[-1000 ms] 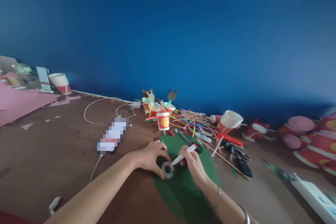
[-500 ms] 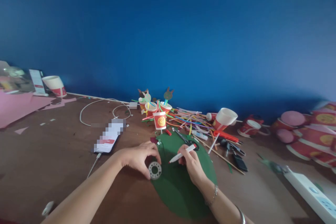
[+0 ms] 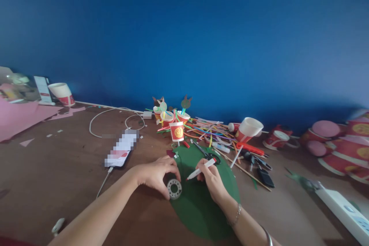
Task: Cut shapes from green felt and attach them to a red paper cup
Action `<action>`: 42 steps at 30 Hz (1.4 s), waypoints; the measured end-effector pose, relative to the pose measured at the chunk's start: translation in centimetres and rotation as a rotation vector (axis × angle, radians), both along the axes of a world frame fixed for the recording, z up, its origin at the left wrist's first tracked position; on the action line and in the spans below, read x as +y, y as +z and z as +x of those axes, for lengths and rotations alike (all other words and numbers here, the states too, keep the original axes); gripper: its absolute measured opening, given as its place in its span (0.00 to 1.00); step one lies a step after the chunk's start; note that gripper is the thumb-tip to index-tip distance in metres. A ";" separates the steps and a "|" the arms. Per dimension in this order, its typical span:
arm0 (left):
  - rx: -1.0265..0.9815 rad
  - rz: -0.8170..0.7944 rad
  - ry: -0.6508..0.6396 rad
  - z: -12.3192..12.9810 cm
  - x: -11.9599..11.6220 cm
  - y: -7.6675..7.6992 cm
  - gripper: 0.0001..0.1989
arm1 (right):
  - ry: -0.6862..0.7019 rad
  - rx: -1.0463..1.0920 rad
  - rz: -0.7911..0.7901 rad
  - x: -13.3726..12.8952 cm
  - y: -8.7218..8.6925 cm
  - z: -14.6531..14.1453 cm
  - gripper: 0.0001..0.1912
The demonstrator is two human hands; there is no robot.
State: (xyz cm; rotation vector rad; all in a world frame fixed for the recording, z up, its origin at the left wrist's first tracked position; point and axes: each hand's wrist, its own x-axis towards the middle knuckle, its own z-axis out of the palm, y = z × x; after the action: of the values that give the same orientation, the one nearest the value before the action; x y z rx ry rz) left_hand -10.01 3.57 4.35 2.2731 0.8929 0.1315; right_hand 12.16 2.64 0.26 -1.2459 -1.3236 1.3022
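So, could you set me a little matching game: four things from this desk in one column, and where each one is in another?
1. White marker
2. Grey ring
3. Pink paper
4. White power strip

A. Far left of the view
B. In the right hand
C. Bottom right corner of the view
D. In the left hand

Pairs: 1-B, 2-D, 3-A, 4-C

Marker (image 3: 200, 169): smooth white plastic barrel. Oval sheet (image 3: 206, 211): matt green paper. Ring (image 3: 174, 189): rough grey surface, material not determinable. Tabletop (image 3: 57, 173): smooth brown wood, low sheen. Cup (image 3: 250, 127): matt white paper. Straws (image 3: 207, 132): glossy coloured plastic. Power strip (image 3: 343, 209): glossy white plastic
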 end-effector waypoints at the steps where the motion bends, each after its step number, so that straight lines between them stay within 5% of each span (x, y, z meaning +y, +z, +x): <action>1: 0.004 0.002 -0.002 0.1 0.0 0.0 0.25 | 0.002 -0.002 0.003 0.0 0.0 0.0 0.13; 31: 0.022 0.004 -0.015 -0.2 0.2 0.1 0.24 | 0.004 -0.009 -0.014 0.0 -0.4 0.2 0.13; 42: -0.091 0.048 0.028 0.7 0.0 -1.0 0.25 | -0.014 -0.034 -0.006 1.9 -0.4 1.7 0.13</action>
State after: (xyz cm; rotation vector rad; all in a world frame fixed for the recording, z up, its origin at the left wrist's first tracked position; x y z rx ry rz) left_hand -9.35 3.58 3.30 2.2800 0.8825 0.2699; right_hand 13.88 4.51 -0.15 -1.2846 -1.3340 1.2815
